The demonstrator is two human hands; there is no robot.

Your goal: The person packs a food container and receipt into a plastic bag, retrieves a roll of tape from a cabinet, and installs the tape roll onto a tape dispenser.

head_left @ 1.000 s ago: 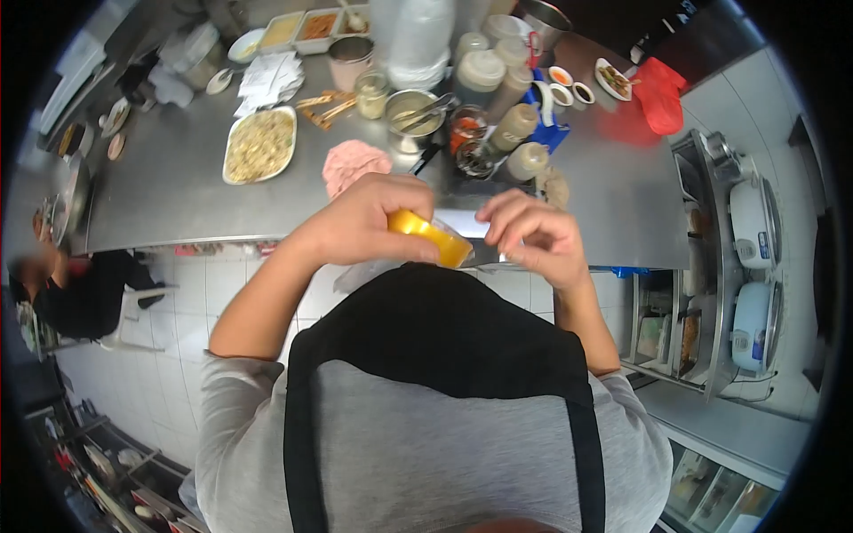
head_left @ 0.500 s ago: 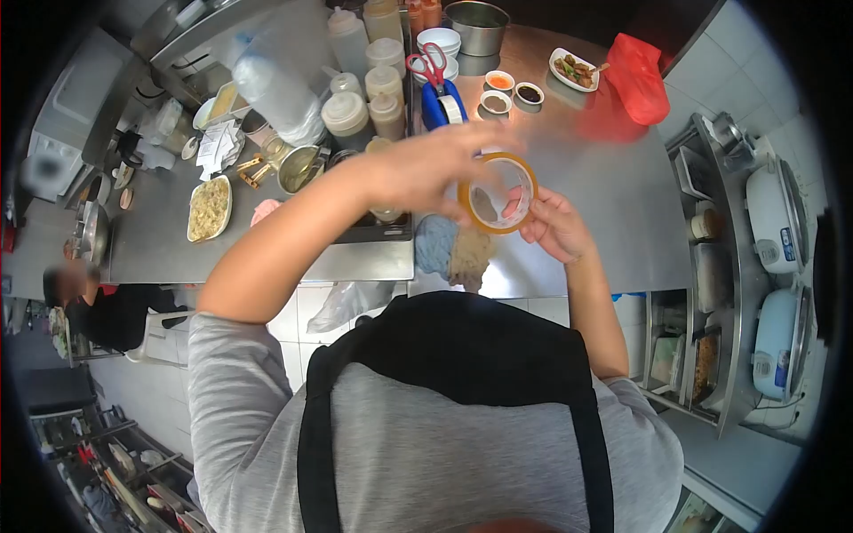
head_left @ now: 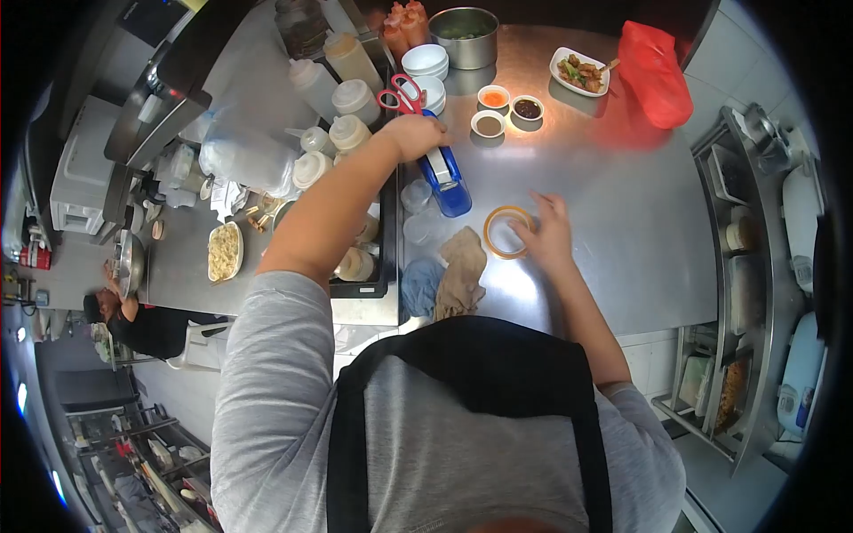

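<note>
My left hand is closed around the far end of a blue tape dispenser standing on the steel counter. Red-handled scissors stick up just beyond that hand. A roll of clear amber tape appears to rest flat on the counter. Beside the roll is my right hand, its fingers apart and the thumb reaching over the rim; whether it touches the roll I cannot tell. Nearer my body lie a brown cloth and a blue cloth.
Three small sauce cups, a dish of food and a red plastic bag sit toward the back. Squeeze bottles and a steel pot stand at back left. Another person is far left; shelves line the right.
The tape roll has gone from my raised hands down to the counter. My left hand has moved left onto the dispenser, which is nearer me in view. My right hand has spread its fingers.
</note>
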